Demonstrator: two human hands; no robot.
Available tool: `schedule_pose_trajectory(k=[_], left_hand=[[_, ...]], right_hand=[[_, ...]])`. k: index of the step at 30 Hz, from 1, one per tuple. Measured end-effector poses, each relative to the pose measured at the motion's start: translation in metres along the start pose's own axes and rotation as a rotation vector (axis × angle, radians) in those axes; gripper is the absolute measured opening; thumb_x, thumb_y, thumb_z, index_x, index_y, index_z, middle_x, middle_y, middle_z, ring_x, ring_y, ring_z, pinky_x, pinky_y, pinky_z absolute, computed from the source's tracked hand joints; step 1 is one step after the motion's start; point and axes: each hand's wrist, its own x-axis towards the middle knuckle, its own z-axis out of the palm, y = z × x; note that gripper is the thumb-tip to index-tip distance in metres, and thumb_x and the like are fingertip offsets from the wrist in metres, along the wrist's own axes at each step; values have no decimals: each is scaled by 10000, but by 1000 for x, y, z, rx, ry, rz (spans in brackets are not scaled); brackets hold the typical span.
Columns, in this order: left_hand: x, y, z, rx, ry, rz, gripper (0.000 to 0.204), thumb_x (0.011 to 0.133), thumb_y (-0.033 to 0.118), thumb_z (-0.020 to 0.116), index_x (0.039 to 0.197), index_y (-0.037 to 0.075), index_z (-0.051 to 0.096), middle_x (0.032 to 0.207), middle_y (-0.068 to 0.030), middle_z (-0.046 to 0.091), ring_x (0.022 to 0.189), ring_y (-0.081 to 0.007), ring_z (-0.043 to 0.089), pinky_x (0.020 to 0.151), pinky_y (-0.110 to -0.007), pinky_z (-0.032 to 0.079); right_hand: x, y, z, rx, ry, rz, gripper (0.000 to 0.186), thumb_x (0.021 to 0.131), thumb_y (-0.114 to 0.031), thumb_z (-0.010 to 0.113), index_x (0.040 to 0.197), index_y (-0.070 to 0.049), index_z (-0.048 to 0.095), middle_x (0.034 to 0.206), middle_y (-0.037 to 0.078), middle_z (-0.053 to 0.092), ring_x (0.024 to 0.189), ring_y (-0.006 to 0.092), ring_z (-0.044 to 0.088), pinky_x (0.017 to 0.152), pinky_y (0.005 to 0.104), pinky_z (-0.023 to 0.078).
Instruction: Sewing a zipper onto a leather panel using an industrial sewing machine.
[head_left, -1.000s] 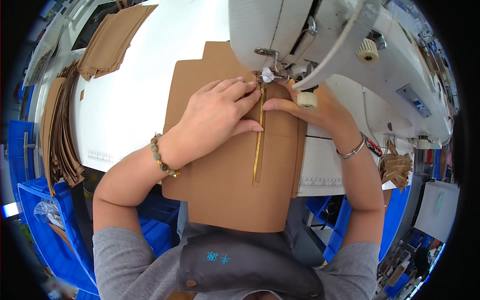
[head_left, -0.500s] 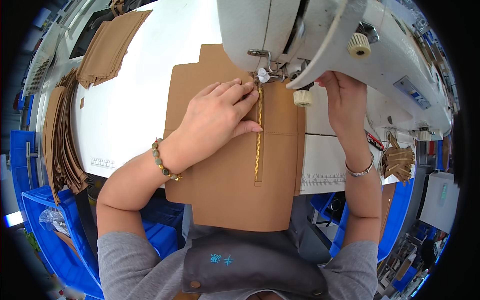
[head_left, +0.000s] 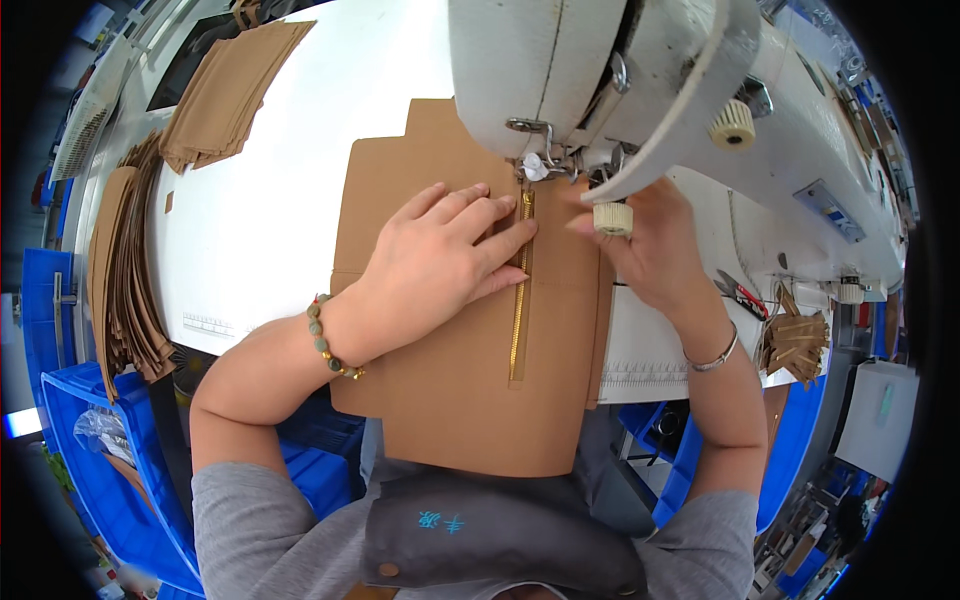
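Observation:
A flat brown panel (head_left: 480,430), apparently leather, lies under the sewing machine head (head_left: 540,70). A gold-toothed zipper (head_left: 518,330) is set in a long slot of the panel, its upper end just below the presser foot (head_left: 535,168). My left hand (head_left: 445,245) rests flat on the panel with fingers extended, the fingertips and thumb at the zipper's left edge. To the right of the presser foot, my right hand (head_left: 655,240) reaches over the panel's right edge. Its fingers look apart and nothing shows in them, though a cream knob (head_left: 613,218) partly hides them and they are blurred.
Brown pieces lie in a stack (head_left: 230,95) at the far left, with a thick bundle (head_left: 130,270) hanging over the table's left edge. Red-handled snips (head_left: 742,295) and a bunch of brown strips (head_left: 797,345) are on the right. Blue bins (head_left: 110,470) stand below the table.
My right hand has come out from behind the machine head, moving left and nearer, to the panel beside the presser foot. My left hand stays on the panel. The view has shifted slightly.

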Motion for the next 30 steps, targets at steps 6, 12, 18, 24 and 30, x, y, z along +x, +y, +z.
schedule_pose_trajectory(k=[6,12,18,24,30], left_hand=[[0,2,-3,-59,-10,-1,451,852,327,784,1262,144,748,1162,-42,671,1039,-247,655,904,-377,554],[1,2,-5,-76,-24,-10,455,847,319,789,1265,141,750,1143,-41,662,1039,-242,648,887,-374,553],[0,2,-4,-74,-27,-10,436,849,318,792,1244,137,757,1148,-40,664,1039,-245,651,874,-371,558],[-3,2,-4,-158,-19,-84,559,834,337,810,1308,64,692,1168,-73,684,1053,-280,662,895,-391,566],[-3,3,-7,-211,-66,-128,720,797,391,825,1369,3,623,1283,-112,680,1120,-320,653,964,-404,556]], right_hand=[[-8,-13,20,-80,-58,-117,402,859,-490,765,1081,-157,804,768,83,593,838,310,586,840,431,482],[-10,-10,24,-151,-106,-49,426,845,-517,767,1120,-195,810,757,60,586,858,280,588,851,405,478],[-6,-18,19,-169,-164,-137,502,830,-428,798,1222,-118,754,1093,81,692,1016,284,659,897,411,545],[-7,-22,16,-66,-215,-133,557,812,-344,828,1264,-38,714,1361,99,680,1237,286,668,978,413,576],[-7,-16,21,-55,-174,-161,590,826,-403,806,1286,-49,699,1228,120,707,1142,299,675,1047,451,521]])
